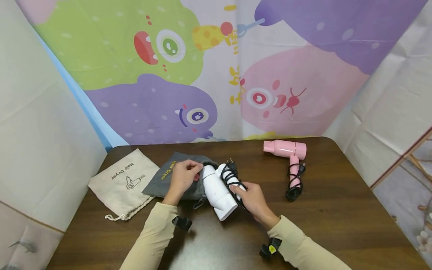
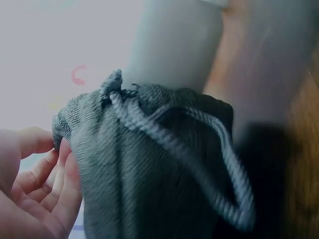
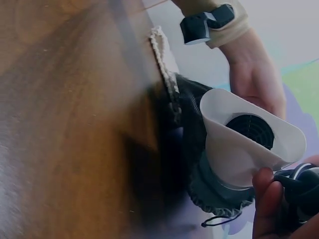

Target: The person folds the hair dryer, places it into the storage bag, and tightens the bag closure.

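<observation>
A white hair dryer [image 1: 217,191] lies on the brown table [image 1: 337,217], its folded handle wound with a black cord [image 1: 231,176]. My right hand [image 1: 253,198] grips that handle and cord. My left hand [image 1: 182,178] pinches the open rim of a dark grey drawstring bag [image 1: 165,180], and the dryer's rear end sits at the bag's mouth. In the left wrist view my left hand's fingers [image 2: 35,184] hold the grey bag [image 2: 144,169] with its drawstring loop hanging. In the right wrist view the dryer's white nozzle [image 3: 249,144] faces the camera with the grey bag [image 3: 194,149] around its far end.
A beige "Hair Dryer" drawstring bag [image 1: 123,183] lies at the table's left. A pink hair dryer [image 1: 290,157] with a coiled black cord lies at the right rear. A cartoon-print cloth hangs behind the table.
</observation>
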`<state>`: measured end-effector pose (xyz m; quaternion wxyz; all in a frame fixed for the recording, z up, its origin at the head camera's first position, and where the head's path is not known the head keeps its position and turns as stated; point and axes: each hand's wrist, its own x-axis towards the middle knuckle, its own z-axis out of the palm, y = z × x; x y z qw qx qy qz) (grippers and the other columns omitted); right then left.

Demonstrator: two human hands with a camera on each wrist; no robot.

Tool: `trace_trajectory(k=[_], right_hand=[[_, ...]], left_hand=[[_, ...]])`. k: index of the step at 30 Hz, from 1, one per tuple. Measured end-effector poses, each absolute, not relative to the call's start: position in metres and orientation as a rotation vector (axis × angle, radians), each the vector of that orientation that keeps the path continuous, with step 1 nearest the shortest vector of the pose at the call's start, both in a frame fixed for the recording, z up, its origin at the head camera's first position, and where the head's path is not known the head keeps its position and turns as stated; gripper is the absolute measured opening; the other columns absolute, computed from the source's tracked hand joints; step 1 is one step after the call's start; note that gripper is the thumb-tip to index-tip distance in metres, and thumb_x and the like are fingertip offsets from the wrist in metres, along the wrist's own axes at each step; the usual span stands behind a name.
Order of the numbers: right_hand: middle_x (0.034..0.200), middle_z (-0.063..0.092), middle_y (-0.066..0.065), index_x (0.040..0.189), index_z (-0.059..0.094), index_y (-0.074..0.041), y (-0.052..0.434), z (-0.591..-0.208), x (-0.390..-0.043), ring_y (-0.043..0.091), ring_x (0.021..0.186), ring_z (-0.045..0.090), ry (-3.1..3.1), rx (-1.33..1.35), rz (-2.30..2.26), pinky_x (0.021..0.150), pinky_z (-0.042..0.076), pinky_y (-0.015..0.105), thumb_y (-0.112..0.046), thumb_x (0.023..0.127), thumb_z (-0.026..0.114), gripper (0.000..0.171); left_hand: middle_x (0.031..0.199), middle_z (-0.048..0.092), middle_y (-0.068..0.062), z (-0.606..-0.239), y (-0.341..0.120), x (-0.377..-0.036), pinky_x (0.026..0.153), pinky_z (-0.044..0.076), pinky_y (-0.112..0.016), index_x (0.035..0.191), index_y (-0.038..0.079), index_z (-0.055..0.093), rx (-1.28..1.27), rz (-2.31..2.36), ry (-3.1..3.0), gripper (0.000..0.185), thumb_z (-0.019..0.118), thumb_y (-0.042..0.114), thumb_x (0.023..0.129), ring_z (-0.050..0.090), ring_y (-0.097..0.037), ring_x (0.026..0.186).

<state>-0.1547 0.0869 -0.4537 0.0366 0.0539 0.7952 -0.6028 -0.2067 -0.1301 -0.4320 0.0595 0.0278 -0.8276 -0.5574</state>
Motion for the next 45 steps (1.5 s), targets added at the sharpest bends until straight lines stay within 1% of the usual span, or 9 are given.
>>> trace_trajectory(k=[7,11,17,20,25,29,35,38,45], right_hand=[[0.068,0.061,0.000,0.086,0.072,0.003,0.086,-0.466,-0.151,0.011,0.062,0.052,2.468,0.147,-1.807,0.057,0.045,0.025,-0.020,0.083,0.071,0.023],[0.067,0.061,0.000,0.084,0.072,0.003,0.086,-0.468,-0.150,0.011,0.062,0.052,2.473,0.150,-1.810,0.058,0.044,0.025,-0.020,0.083,0.072,0.022],[0.068,0.061,0.000,0.085,0.072,0.003,0.086,-0.470,-0.149,0.011,0.062,0.052,2.470,0.120,-1.805,0.057,0.045,0.025,-0.020,0.083,0.072,0.023],[0.068,0.062,0.000,0.086,0.072,0.003,0.085,-0.471,-0.149,0.010,0.062,0.053,2.473,0.116,-1.800,0.057,0.045,0.025,-0.021,0.083,0.072,0.023],[0.069,0.062,0.000,0.087,0.072,0.003,0.085,-0.470,-0.148,0.011,0.062,0.052,2.485,0.108,-1.798,0.057,0.044,0.025,-0.021,0.083,0.072,0.024],[0.071,0.063,0.000,0.088,0.073,0.003,0.084,-0.471,-0.148,0.010,0.065,0.052,2.500,0.094,-1.787,0.059,0.044,0.025,-0.021,0.082,0.073,0.024],[0.074,0.067,0.003,0.089,0.074,0.001,0.085,-0.472,-0.147,0.009,0.067,0.054,2.512,0.053,-1.793,0.061,0.045,0.022,-0.018,0.079,0.077,0.022],[0.076,0.069,0.005,0.090,0.075,0.000,0.085,-0.471,-0.145,0.009,0.067,0.055,2.535,0.028,-1.775,0.061,0.046,0.022,-0.018,0.077,0.078,0.022],[0.082,0.072,0.007,0.093,0.076,-0.001,0.089,-0.463,-0.142,0.009,0.070,0.056,2.563,-0.051,-1.732,0.062,0.047,0.023,-0.018,0.075,0.080,0.025]], left_hand=[[0.068,0.068,-0.010,-0.438,-0.122,-0.202,0.055,0.054,-0.025,0.088,0.001,0.073,-0.062,-1.635,-2.634,0.013,0.072,0.014,0.087,0.059,-0.008,0.051],[0.074,0.070,-0.010,-0.440,-0.122,-0.201,0.057,0.055,-0.026,0.093,0.003,0.072,-0.106,-1.560,-2.685,0.011,0.073,0.012,0.086,0.061,-0.009,0.055],[0.093,0.066,-0.007,-0.438,-0.119,-0.200,0.074,0.051,-0.035,0.104,0.009,0.070,-0.254,-1.188,-2.784,0.023,0.075,0.018,0.084,0.062,-0.018,0.079],[0.100,0.064,-0.007,-0.436,-0.115,-0.202,0.078,0.050,-0.039,0.108,0.009,0.069,-0.328,-1.020,-2.812,0.029,0.077,0.021,0.082,0.062,-0.021,0.086],[0.097,0.066,-0.005,-0.430,-0.110,-0.208,0.082,0.050,-0.040,0.105,0.010,0.070,-0.423,-0.796,-2.887,0.029,0.078,0.023,0.081,0.063,-0.023,0.091],[0.092,0.070,-0.004,-0.425,-0.110,-0.212,0.082,0.051,-0.040,0.101,0.009,0.073,-0.472,-0.681,-2.962,0.024,0.077,0.019,0.080,0.065,-0.024,0.090],[0.088,0.075,-0.006,-0.427,-0.112,-0.218,0.072,0.055,-0.040,0.090,0.009,0.077,-0.415,-0.641,-2.980,0.011,0.072,0.015,0.082,0.070,-0.025,0.080],[0.084,0.075,-0.004,-0.430,-0.112,-0.222,0.068,0.054,-0.037,0.086,0.011,0.077,-0.338,-0.747,-2.970,0.011,0.071,0.019,0.086,0.068,-0.022,0.074],[0.084,0.074,-0.004,-0.431,-0.109,-0.224,0.068,0.049,-0.031,0.085,0.012,0.076,-0.194,-1.116,-2.832,0.014,0.073,0.025,0.085,0.065,-0.018,0.076]])
